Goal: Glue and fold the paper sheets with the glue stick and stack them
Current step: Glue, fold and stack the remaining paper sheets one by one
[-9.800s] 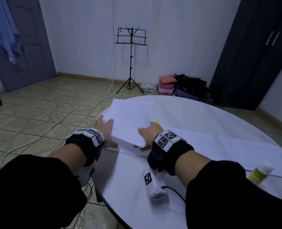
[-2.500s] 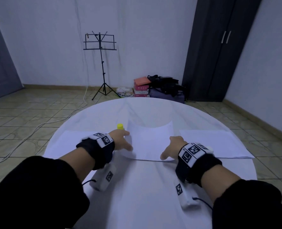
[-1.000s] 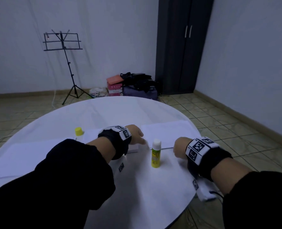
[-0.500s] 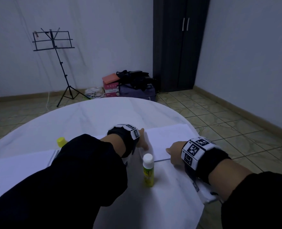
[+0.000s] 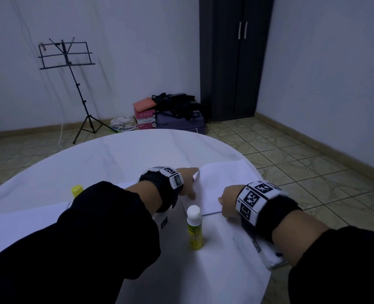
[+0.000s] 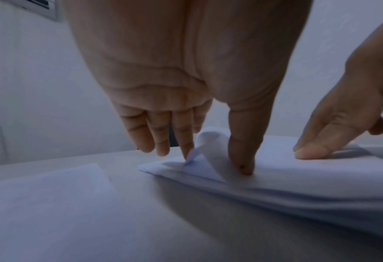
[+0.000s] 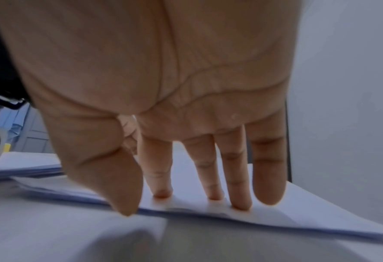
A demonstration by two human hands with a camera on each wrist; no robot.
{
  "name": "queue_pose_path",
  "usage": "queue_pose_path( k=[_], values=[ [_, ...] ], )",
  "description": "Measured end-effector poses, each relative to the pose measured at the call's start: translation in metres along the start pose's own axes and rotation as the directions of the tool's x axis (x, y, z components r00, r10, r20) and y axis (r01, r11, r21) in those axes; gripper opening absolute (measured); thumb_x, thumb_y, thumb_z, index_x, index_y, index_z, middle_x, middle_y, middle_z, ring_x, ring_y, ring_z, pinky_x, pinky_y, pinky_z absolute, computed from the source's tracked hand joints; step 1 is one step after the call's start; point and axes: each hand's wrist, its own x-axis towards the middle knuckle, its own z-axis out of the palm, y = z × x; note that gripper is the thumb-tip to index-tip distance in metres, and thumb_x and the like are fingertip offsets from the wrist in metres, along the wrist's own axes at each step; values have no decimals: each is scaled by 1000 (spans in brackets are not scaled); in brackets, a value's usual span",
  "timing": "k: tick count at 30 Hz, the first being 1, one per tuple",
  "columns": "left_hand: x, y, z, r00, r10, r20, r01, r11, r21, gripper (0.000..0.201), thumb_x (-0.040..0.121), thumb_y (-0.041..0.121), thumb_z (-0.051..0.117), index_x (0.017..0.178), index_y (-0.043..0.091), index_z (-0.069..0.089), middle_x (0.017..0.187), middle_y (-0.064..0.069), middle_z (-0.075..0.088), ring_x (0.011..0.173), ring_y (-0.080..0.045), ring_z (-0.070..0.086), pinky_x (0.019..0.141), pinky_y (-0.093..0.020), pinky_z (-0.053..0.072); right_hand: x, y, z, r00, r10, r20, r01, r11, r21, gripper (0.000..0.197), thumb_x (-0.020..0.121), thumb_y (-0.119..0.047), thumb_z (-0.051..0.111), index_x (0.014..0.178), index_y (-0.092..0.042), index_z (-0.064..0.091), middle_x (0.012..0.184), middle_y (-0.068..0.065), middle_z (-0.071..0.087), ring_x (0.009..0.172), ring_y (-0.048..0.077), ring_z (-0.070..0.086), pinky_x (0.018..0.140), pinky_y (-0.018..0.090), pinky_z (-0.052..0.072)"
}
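Observation:
A stack of white paper sheets point(image 5: 223, 183) lies at the right of the round table. My left hand point(image 5: 191, 185) is at the stack's left edge. In the left wrist view its forefinger and thumb point(image 6: 242, 159) pinch the curled-up corner of the top sheet point(image 6: 208, 141). My right hand point(image 5: 222, 205) lies on the near edge of the stack, and its straight fingertips point(image 7: 213, 196) press the paper stack point(image 7: 298, 221) down. The glue stick point(image 5: 194, 229), yellow-green with a white cap, stands upright just in front of the stack, between my wrists.
The white table point(image 5: 115, 154) ends close to the right of the stack. A yellow cap point(image 5: 76, 190) stands left of my left arm, and more white sheets point(image 5: 17, 218) lie at the table's left. A music stand point(image 5: 67, 62) and bags stand on the floor beyond.
My view and both hands shifted from the middle sheet to the right-hand stack. In the last half second the left hand lifted the top sheet's corner while the right hand settled on the near edge.

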Motion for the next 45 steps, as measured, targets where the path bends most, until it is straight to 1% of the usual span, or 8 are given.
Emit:
queue_pose_path(
  k=[4, 9, 13, 18, 25, 32, 39, 45],
  values=[
    [-4, -4, -5, 999, 4, -46, -19, 946, -325, 95, 82, 17, 73, 153, 25, 10, 149, -5, 37, 127, -25, 46, 95, -33, 44, 19, 2, 5, 1000, -9, 27, 8, 999, 32, 54, 70, -48, 58, 121, -30, 57, 124, 10, 57, 105, 34, 54, 90, 51, 47],
    [-15, -17, -7, 994, -90, 55, 89, 428, -900, 87, 80, -8, 68, 150, 20, 24, 103, -11, 57, 90, -26, 62, 81, -36, 57, -2, 1, 0, 1000, 17, -3, -16, 992, 129, 59, 66, -36, 57, 124, -27, 55, 131, 2, 53, 116, 32, 51, 100, 47, 41],
    [-20, -16, -7, 989, -125, 78, 104, 221, -970, 67, 81, -14, 63, 140, 8, 41, 121, -14, 54, 83, -21, 62, 64, -23, 56, -15, 1, -3, 1000, 25, -19, -21, 982, 186, 52, 74, -29, 57, 125, -21, 56, 124, 3, 60, 108, 27, 58, 93, 38, 47],
    [-19, -21, -2, 979, -187, 76, 114, 198, -974, 34, 81, -17, 60, 107, 6, 60, 112, -11, 53, 103, -25, 54, 50, -24, 57, -24, 0, -6, 998, 30, -52, -21, 988, 151, 49, 78, -29, 59, 125, -17, 53, 126, 7, 58, 110, 28, 57, 92, 35, 47],
    [-26, -20, 4, 982, -30, 187, 177, 489, -854, 17, 85, -8, 63, 91, 8, 66, 80, -9, 64, 60, -19, 62, 51, -25, 57, -22, 5, 1, 990, 37, -134, -27, 997, 72, 46, 74, -38, 61, 115, -19, 54, 121, 7, 53, 105, 32, 54, 90, 44, 45],
    [-23, -21, 10, 977, -85, 196, 212, 282, -936, 13, 85, -15, 56, 82, -3, 58, 72, -17, 61, 65, -25, 60, 49, -25, 55, -38, -2, -4, 962, 90, -259, -32, 974, 223, 95, 56, -79, 58, 128, -20, 40, 130, 4, 40, 124, 26, 34, 99, 47, 31],
    [-38, -34, -3, 984, -167, 65, 103, 227, -968, 14, 84, -16, 55, 83, -3, 58, 75, -15, 60, 44, -17, 64, 46, -22, 55, -48, -1, -11, 927, 165, -336, -73, 961, 268, 40, 82, -25, 53, 119, -16, 41, 125, 6, 40, 117, 24, 37, 92, 38, 31],
    [-86, -78, -5, 954, -299, 0, 45, 141, -989, 22, 80, -19, 58, 93, -1, 59, 80, -16, 59, 53, -22, 64, 44, -22, 54, -82, 0, -15, 994, -105, -23, 103, 861, 498, 60, 78, -21, 73, 130, -22, 42, 106, -3, 50, 93, 17, 52, 68, 23, 42]
  ],
)
